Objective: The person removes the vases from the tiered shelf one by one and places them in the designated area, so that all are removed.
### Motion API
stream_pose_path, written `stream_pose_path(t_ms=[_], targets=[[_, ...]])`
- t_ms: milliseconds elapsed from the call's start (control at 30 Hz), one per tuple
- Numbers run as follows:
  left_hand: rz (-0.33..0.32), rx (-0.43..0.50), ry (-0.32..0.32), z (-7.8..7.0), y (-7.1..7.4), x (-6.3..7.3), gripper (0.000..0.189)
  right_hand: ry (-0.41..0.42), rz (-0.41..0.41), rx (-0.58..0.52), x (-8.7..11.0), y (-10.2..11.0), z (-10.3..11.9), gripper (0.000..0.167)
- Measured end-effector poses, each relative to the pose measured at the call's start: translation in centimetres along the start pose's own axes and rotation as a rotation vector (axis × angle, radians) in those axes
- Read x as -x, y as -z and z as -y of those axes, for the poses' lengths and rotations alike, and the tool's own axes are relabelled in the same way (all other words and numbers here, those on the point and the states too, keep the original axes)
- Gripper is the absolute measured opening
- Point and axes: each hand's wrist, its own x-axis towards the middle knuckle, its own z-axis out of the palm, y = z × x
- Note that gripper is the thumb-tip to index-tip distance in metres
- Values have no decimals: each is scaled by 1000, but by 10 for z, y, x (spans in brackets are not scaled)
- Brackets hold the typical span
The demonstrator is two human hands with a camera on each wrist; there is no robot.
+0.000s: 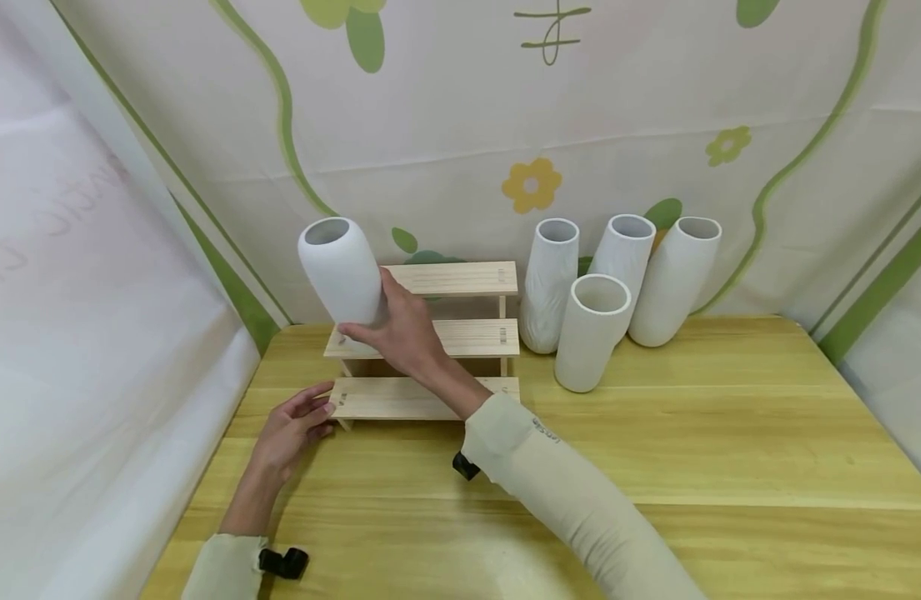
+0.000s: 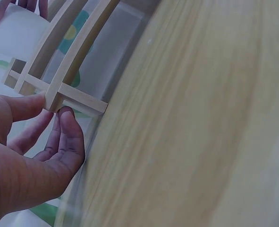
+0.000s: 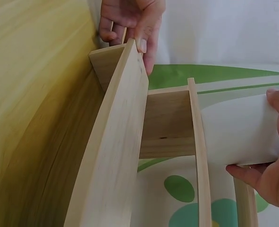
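My right hand (image 1: 406,332) grips a smooth white vase (image 1: 342,271) round its lower side, with the vase's open mouth up. Its base is at the left end of the middle step of a three-tier wooden display stand (image 1: 407,398); in the right wrist view the vase (image 3: 233,130) meets that board. At the front left corner of the stand, my left hand (image 1: 291,433) pinches the end of the lowest board. The left wrist view shows the thumb above this board and fingertips (image 2: 66,116) beneath it.
Right of the stand are several more white vases, including a textured one (image 1: 550,287), a shorter one with a beaded rim (image 1: 591,337) and a tall smooth one (image 1: 673,283). All stand on the wooden table (image 1: 693,467). A printed cloth wall (image 1: 430,108) rises behind.
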Motion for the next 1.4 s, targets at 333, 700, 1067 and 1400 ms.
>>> stream_pose_path(t_ms=[333,700,1067,1400], targets=[[-6,-6,5,-1,0,0,58,33,-24,-7,4,4,-3,91],[-16,5,9,-1,-2,0,57,-2,-17,25,8,19,-1,89],[-17,2,7,1,-1,-1,56,-5,-10,1,17,39,-9,89],[-16,-8,1,1,-1,0,58,-28,-18,-37,25,54,-13,87]])
